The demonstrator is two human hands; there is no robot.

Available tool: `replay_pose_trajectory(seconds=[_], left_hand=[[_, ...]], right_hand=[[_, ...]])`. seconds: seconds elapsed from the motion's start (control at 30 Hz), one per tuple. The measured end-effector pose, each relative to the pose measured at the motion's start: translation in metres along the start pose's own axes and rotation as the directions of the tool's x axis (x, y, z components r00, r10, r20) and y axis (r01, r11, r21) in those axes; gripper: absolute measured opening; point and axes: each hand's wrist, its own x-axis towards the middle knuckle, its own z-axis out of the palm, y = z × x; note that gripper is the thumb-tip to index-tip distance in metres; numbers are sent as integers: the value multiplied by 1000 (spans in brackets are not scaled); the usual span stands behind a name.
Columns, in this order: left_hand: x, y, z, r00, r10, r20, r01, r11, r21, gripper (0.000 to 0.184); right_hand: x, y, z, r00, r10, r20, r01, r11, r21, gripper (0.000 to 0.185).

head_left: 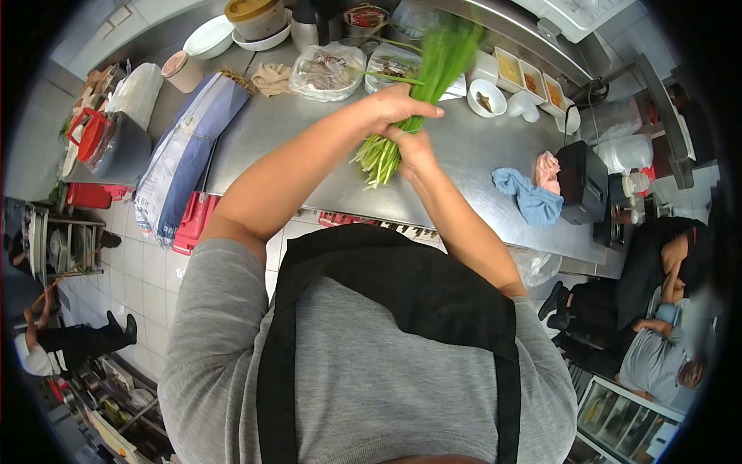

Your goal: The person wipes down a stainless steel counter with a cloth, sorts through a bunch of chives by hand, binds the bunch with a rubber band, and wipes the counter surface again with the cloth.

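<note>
A thick bunch of long green stalks (444, 66) is held above the steel counter (309, 155), its pale cut ends toward me and its leafy tops blurred at the far side. My left hand (396, 108) is closed on the bunch from the left, thumb stretched across it. Just below, my right hand (413, 151) wraps round the lower stalks from the right. A few loose stalks point left past a clear plastic bag (328, 71). The fingers behind the bunch are hidden.
Along the back stand a small white bowl (487, 99) and trays of food (532, 83). Blue cloth (529, 195) and a black box (581, 184) lie right; a long blue-white sack (189, 143) lies left. People are at both sides, away from my hands.
</note>
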Motion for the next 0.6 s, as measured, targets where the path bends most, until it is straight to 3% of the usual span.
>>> replay_pose_trajectory(seconds=[0.07,0.1,0.17,0.23,0.3,0.33,0.43,0.6], left_hand=[[-15,15,-11,999,26,28,-35,917,396,43],[-25,11,-18,962,264,-69,-182,808,560,42],[-56,1,-28,706,700,-107,-297,429,853,38],[-108,6,-10,845,457,-279,-187,740,647,30],[-131,-26,10,790,554,-264,-292,718,632,24],[-134,-37,16,755,601,-260,-344,702,624,21],[-127,-44,21,603,675,-425,-361,706,610,18],[-121,-46,26,596,675,-436,-307,693,653,21]], right_hand=[[8,16,-3,999,8,49,-16,986,164,27],[6,19,3,998,66,12,-67,959,276,24],[-3,24,19,980,195,-39,-151,858,491,17],[-15,26,30,986,164,-16,-126,812,570,24],[-25,26,38,998,62,27,-65,760,647,28],[-27,18,46,995,97,-9,-73,797,599,31],[-39,-4,62,993,106,-57,-52,809,586,31],[-41,-6,61,996,66,-59,-25,849,528,24]])
